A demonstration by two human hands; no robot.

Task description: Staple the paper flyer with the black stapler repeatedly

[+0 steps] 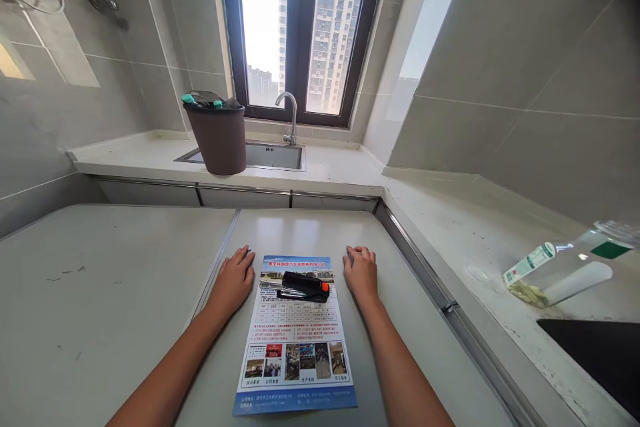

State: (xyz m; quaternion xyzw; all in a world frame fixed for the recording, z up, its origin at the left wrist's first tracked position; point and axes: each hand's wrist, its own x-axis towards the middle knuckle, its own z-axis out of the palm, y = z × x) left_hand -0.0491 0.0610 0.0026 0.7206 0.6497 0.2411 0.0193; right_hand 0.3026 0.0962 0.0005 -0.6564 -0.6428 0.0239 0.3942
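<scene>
On the white tabletop [140,280], a printed leaflet [295,397] with blue borders, red headings and small photos lies flat. Across its upper part rests a black stapler [305,285] with an orange-red patch at its right end, its metal jaw pointing left. My left hand [235,280] lies palm down just left of the leaflet, fingers loosely bent and holding nothing. To the right of the leaflet, my right hand [361,270] also rests on the table with relaxed, empty fingers. Neither hand touches the stapler.
Behind the table, a brown bin [219,140] with a black liner stands on the counter [340,163] beside a steel sink [280,157] and tap [293,113]. A clear plastic container [575,263] stands on the right counter near a black panel [600,353]. A window [300,33] is behind.
</scene>
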